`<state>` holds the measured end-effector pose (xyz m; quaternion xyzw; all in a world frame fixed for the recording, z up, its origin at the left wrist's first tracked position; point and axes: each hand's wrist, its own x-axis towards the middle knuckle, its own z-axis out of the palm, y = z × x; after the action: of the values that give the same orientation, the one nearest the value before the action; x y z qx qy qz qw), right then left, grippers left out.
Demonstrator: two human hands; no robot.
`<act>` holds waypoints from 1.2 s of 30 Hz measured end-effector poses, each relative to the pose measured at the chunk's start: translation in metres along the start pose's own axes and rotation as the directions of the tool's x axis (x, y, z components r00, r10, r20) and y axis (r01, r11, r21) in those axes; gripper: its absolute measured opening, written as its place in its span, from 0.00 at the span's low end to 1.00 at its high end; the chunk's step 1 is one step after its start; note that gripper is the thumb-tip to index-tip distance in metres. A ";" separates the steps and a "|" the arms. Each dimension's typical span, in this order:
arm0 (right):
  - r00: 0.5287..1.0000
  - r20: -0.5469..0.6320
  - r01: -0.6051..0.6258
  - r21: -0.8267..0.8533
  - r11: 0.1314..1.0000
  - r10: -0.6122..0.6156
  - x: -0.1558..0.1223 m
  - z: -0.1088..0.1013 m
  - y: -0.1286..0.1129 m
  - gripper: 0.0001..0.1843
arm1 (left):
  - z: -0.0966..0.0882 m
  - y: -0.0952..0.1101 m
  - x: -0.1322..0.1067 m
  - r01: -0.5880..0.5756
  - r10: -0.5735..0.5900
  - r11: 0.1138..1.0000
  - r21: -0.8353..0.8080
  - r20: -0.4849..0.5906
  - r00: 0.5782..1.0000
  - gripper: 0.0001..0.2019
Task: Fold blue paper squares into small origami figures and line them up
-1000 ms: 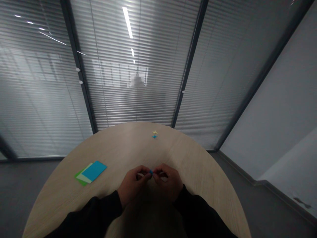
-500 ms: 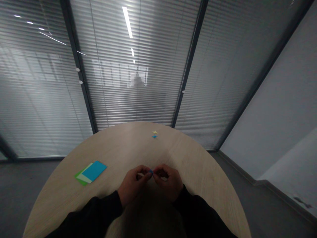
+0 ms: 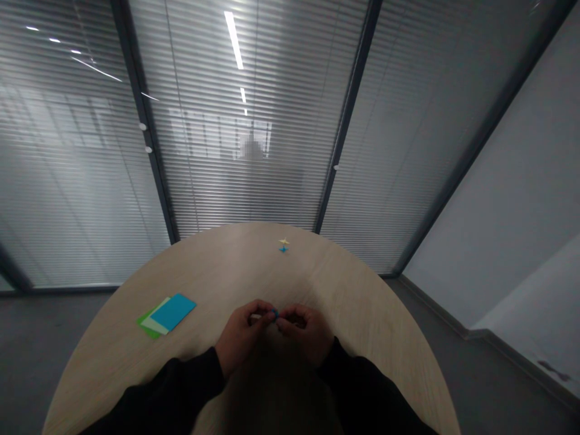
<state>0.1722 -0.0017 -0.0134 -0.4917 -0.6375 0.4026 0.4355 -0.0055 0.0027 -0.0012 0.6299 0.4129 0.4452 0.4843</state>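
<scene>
Blue piece [image 3: 276, 314]: a scrap of blue, too small to read its folds, sits between two sets of fingertips and appears unfinished.
Left hand [image 3: 242, 335]: thumb and forefinger pinch the blue piece, meeting it from 9 o'clock.
Right hand [image 3: 310, 335]: fingertips close in a matching pinch at its 3 o'clock side; whether they clasp it or merely touch, one cannot tell.
Far shapes: a yellow shape [image 3: 284, 241] and a blue shape [image 3: 283, 249], seemingly finished, lie close together at 12 o'clock.
Paper stack: blue sheet [image 3: 174, 312], pale green sheet [image 3: 153, 324] and bright green sheet [image 3: 145, 317] lie flat, overlapping, at 9 o'clock, apparently unworked.
</scene>
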 end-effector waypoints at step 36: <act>0.995 -0.020 0.093 -0.076 0.993 -0.095 -0.004 0.008 -0.010 0.08 | 0.001 0.000 -0.002 0.053 -0.050 0.998 -0.042 0.072 0.996 0.15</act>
<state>0.1621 -0.0087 -0.0073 -0.4819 -0.6694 0.3517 0.4427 -0.0054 0.0002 -0.0017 0.6237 0.4015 0.4189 0.5237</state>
